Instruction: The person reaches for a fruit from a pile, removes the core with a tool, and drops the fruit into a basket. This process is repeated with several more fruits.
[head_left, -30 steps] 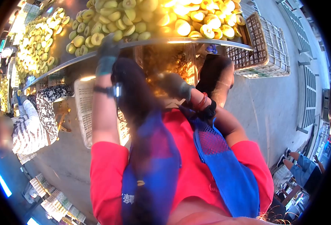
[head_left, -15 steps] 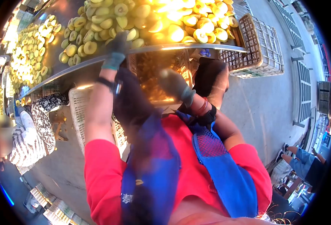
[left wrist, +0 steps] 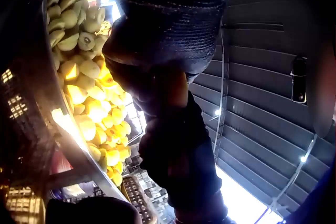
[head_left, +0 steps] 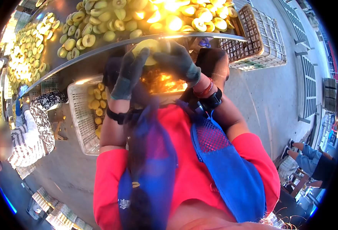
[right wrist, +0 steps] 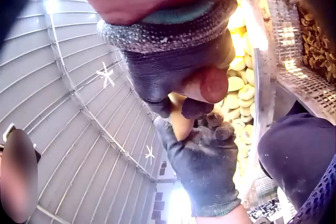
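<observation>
The left hand [head_left: 132,73] and right hand [head_left: 178,63] curl their fingers snugly round one yellow fruit [head_left: 149,50], by the near edge of the bench [head_left: 52,50] at twelve o'clock. Hold it softly — a hard squeeze could bruise it. Now the hands meet — not apart, like half a second ago.

The left hand [head_left: 130,73] and the right hand [head_left: 179,63], both in dark gloves, hold a yellow fruit piece [head_left: 149,46] between them near the edge of a metal table [head_left: 54,50], the left thumb [head_left: 141,57] lying across it. Heaped fruit halves [head_left: 107,19] spread over the table, glaring bright toward the right. Bright orange pieces [head_left: 163,82] show below the hands, too blurred to make out. A white basket [head_left: 80,122] with yellow fruit [head_left: 96,103] stands on the left side, and a grid-sided crate [head_left: 270,44] on the right. Farther left is another person [head_left: 29,143] in a striped top
</observation>
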The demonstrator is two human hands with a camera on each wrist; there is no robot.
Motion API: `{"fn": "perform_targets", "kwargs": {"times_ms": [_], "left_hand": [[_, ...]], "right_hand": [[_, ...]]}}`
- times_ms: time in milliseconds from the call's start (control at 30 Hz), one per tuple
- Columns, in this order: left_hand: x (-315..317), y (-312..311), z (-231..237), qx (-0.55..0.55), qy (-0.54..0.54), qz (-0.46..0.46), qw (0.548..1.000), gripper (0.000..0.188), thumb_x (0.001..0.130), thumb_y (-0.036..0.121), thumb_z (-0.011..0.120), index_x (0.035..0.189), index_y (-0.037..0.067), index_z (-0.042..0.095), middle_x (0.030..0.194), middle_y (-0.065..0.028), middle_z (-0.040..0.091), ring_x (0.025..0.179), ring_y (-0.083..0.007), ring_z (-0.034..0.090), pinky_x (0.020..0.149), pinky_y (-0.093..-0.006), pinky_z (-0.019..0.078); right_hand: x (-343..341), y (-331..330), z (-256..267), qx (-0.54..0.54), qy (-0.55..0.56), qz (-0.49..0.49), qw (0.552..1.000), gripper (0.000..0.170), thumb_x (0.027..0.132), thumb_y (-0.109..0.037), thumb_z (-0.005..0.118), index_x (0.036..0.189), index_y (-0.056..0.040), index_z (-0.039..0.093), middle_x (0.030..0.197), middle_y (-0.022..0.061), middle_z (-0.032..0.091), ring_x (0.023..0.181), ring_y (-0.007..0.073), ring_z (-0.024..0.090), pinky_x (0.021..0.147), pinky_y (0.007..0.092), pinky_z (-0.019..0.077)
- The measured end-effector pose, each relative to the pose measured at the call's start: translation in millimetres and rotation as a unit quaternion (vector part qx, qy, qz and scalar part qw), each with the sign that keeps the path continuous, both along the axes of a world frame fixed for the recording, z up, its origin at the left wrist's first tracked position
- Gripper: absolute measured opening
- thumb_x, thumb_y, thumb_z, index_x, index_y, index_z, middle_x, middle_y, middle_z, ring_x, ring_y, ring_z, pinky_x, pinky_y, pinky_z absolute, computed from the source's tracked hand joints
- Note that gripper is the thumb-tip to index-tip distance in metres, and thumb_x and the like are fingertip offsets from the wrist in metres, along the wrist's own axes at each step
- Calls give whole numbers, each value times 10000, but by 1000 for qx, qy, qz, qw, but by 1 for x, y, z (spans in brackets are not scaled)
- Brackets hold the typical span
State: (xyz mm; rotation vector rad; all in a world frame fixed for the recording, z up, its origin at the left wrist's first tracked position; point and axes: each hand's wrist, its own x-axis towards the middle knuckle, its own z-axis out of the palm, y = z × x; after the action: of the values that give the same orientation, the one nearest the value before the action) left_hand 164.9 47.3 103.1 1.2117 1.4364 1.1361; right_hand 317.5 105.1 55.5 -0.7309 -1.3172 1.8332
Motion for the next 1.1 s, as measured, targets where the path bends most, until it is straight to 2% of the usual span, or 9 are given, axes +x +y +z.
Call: {"fn": "perform_targets", "kwargs": {"times_ms": [33,100,200,333,700,767,867,933,1100], "left_hand": [[-1,3,-14,42,3,4,999,314,909,228,506,1113,-9,539,1054,-91,574,928,-147,532,791,-265,437],[-2,14,-48,123,8,8,992,302,916,223,495,1096,-12,552,1058,-86,573,910,-149,541,796,-260,439],[3,14,-55,206,10,63,976,297,922,217,482,1093,-14,553,1061,-90,573,926,-155,545,816,-280,446],[8,8,-37,217,-1,70,974,303,927,216,448,1091,-20,546,1058,-120,571,961,-191,548,841,-304,447],[18,8,-53,334,88,110,932,315,927,214,433,1100,-27,538,1038,-161,573,951,-267,561,843,-337,451],[18,6,-52,321,82,104,938,311,923,212,448,1103,-25,538,1043,-162,572,945,-265,565,836,-333,455],[15,4,-52,315,92,89,940,305,921,207,460,1102,-23,542,1033,-163,576,933,-264,570,829,-331,459],[12,6,-53,316,97,74,941,309,922,217,460,1099,-21,546,1017,-155,582,923,-255,574,822,-327,462],[5,8,-58,248,-5,13,969,356,925,285,452,1089,-13,557,969,-108,596,878,-190,574,780,-301,471]], "right_hand": [[-4,2,-3,162,-76,-71,981,257,820,-198,646,972,-6,569,690,75,580,501,175,532,455,299,430],[-9,7,-20,459,-216,-207,837,272,798,-231,660,913,-4,565,689,124,590,509,258,549,486,360,450],[-2,-8,-31,415,-320,-165,836,295,772,-266,669,843,-15,531,704,192,589,592,382,567,549,425,461],[-9,-24,-26,359,-339,-117,862,289,782,-278,647,791,-32,497,683,212,581,684,413,581,559,432,464],[-13,-30,-35,433,-251,-95,861,224,816,-230,606,889,-24,559,752,189,617,726,355,612,636,405,489],[-11,-32,-20,371,-214,-68,901,211,830,-214,596,900,-17,568,735,145,622,689,290,615,626,375,489],[-5,-38,11,98,-158,32,982,180,845,-187,586,873,-10,573,695,77,603,632,175,585,585,311,473],[3,-33,20,-66,-144,138,978,158,847,-169,583,841,-11,572,675,42,578,613,113,550,561,266,453],[8,-29,19,-150,-69,200,966,138,841,-159,577,790,-30,577,644,26,547,567,101,516,531,238,423]]}}
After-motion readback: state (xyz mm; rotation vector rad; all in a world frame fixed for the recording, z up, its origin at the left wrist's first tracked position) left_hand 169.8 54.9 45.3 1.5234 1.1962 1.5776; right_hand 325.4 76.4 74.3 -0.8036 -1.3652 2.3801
